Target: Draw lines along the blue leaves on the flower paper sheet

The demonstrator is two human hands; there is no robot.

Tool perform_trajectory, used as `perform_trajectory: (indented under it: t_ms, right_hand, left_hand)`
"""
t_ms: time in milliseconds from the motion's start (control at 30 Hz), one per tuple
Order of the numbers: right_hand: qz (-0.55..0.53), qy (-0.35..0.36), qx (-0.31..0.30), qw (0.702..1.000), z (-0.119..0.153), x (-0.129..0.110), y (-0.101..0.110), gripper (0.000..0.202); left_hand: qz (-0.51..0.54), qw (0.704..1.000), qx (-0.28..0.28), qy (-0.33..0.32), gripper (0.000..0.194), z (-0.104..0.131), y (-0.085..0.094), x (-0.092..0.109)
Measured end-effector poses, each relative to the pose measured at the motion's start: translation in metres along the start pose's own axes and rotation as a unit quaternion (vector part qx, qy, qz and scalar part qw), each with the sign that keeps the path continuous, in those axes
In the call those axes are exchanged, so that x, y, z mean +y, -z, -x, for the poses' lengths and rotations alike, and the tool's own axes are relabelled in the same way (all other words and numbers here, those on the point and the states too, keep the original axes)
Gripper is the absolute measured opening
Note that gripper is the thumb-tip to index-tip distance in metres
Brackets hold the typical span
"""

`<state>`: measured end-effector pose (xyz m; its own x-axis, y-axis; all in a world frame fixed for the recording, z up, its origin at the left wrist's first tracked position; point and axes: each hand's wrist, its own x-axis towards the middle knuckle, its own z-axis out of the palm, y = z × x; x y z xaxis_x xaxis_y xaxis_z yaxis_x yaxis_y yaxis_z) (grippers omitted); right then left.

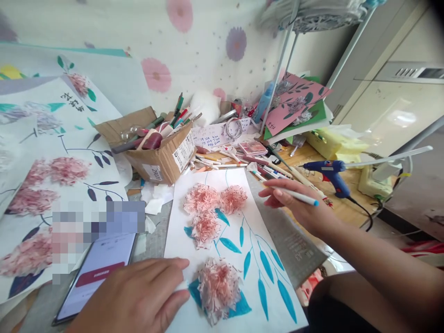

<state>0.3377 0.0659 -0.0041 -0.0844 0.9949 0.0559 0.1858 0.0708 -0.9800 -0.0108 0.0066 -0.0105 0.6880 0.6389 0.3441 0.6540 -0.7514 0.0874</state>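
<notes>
While pinned under left hand (138,296) — flower sheet (229,240), pen (298,196) in right hand (294,203).

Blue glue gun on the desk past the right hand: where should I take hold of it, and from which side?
Probably by the handle of the glue gun, the angled grip below the body. It props the gun up with the nozzle pointing left. Come from the near side, where the right hand holds a pen; the cord trails right.

A home craft corner: a cluttered desk holding a cardboard box of pens (157,145) at eleven o'clock, a blue glue gun (329,173) at two o'clock, and paper-flower artwork (225,245) at centre, before floral wallpaper (194,51).
</notes>
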Motion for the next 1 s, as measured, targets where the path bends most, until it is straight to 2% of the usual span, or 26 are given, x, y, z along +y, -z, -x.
perform_trajectory:
  t_ms: [67,133,300,433,533,700,833,1000]
  right_hand:
    - [0.037,0.027,-0.035,0.998,0.006,0.007,0.003,0.034]
    - [0.025,0.046,-0.053,0.997,0.011,0.014,0.006,0.036]
    - [0.0,0.022,-0.006,1.0,0.012,0.018,0.005,0.032]
    - [0.032,0.002,0.031,0.999,0.003,0.014,-0.006,0.026]
    - [0.032,0.014,0.009,0.999,-0.005,0.012,-0.017,0.019]
    - [0.104,0.025,-0.01,0.994,-0.019,0.008,-0.031,0.017]
    - [0.115,0.026,0.001,0.993,-0.026,0.008,-0.037,0.018]
    - [0.138,0.026,0.0,0.99,-0.029,0.006,-0.038,0.018]
  left_hand:
    - [-0.001,1.0,-0.002,0.004,0.022,-0.002,0.004,0.003]
    - [-0.006,1.0,-0.004,0.008,0.023,-0.005,0.008,0.006]
    - [-0.044,0.999,-0.024,0.018,0.029,-0.006,0.013,0.01]
    - [-0.063,0.996,-0.055,0.036,0.033,-0.005,0.009,0.011]
    - [-0.068,0.994,-0.075,0.037,0.037,-0.006,0.007,0.01]
    - [-0.065,0.992,-0.108,0.027,0.037,-0.003,0.004,0.004]
    - [-0.062,0.993,-0.091,0.041,0.04,0.005,-0.002,0.004]
    - [-0.043,0.996,-0.068,0.033,0.034,0.008,-0.004,0.004]
